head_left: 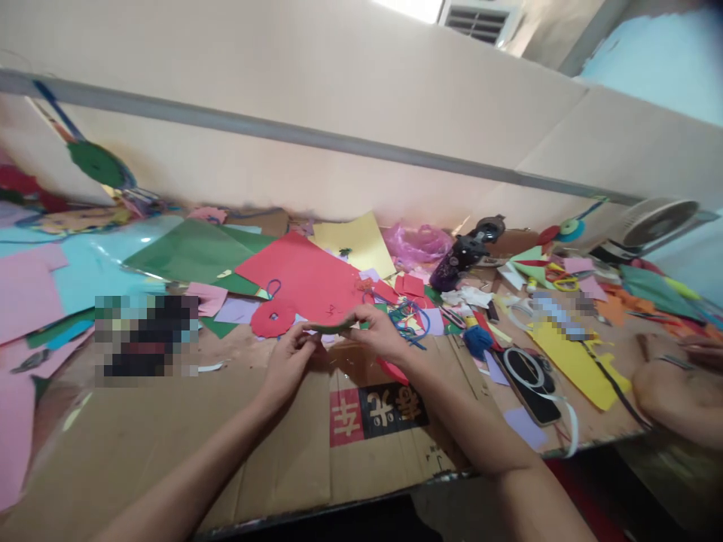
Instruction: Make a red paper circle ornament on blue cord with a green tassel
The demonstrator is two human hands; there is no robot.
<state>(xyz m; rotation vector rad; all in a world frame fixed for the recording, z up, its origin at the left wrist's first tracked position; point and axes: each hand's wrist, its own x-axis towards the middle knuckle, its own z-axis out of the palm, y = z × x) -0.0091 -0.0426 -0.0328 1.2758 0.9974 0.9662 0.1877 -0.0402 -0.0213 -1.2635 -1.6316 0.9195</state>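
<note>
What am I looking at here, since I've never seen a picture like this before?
This single picture comes from a camera worn on a person's head, looking forward and down. There's no machine, just bare hands. The left hand and right hand together hold a thin greenish piece above some cardboard. Around it on the table lie a red sheet, a green sheet, a dark bottle and what looks like a phone. Another person's arm shows at the right.
</note>
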